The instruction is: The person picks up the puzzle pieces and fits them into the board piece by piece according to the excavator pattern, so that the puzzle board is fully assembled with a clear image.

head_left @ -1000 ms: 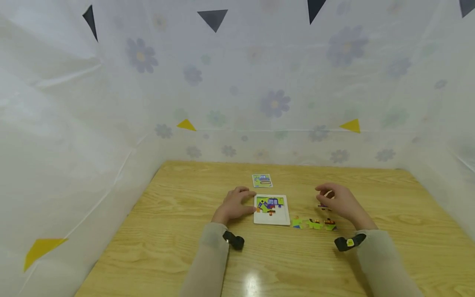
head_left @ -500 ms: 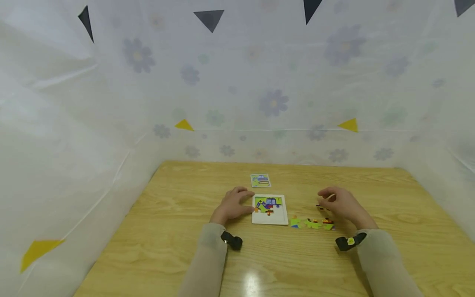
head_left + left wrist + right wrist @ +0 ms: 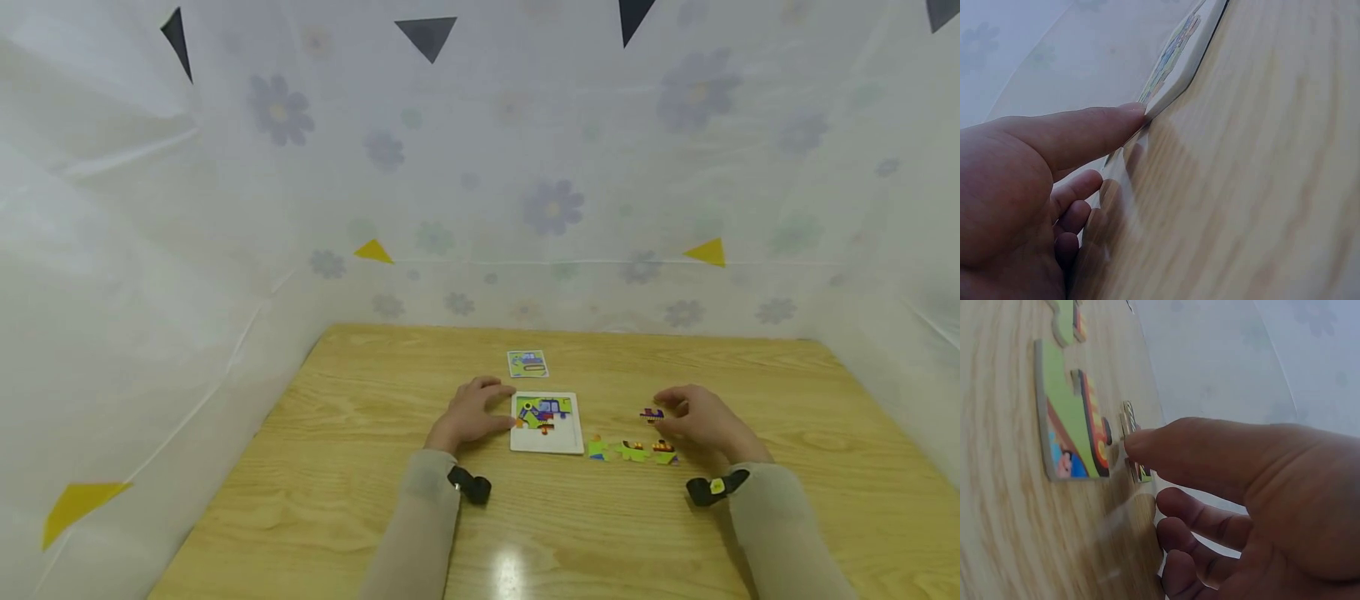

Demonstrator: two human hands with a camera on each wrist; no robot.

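A white puzzle tray (image 3: 576, 425) (image 3: 1175, 87) lies mid-table with a partly built green and purple picture in it. My left hand (image 3: 504, 404) (image 3: 1113, 147) rests beside it, the straight thumb (image 3: 1085, 134) touching the tray's left edge and the other fingers loosely curled on the wood. My right hand (image 3: 670, 410) (image 3: 1147, 472) is low over the table to the right. Its thumb (image 3: 1210, 450) and curled fingers hold a small purple puzzle piece (image 3: 652, 414) (image 3: 1130, 422) at the fingertips. Three loose green pieces (image 3: 633, 451) (image 3: 1069, 425) lie in a row just in front of that hand.
A small picture card (image 3: 528, 363) lies behind the tray. The wooden table (image 3: 360, 500) is walled on three sides by white flowered sheeting (image 3: 555, 208). Both wrists wear black camera straps (image 3: 471, 483).
My right hand has moved a little right and lower, and the purple piece now shows at its fingertips. The left hand and the tray have stayed put.
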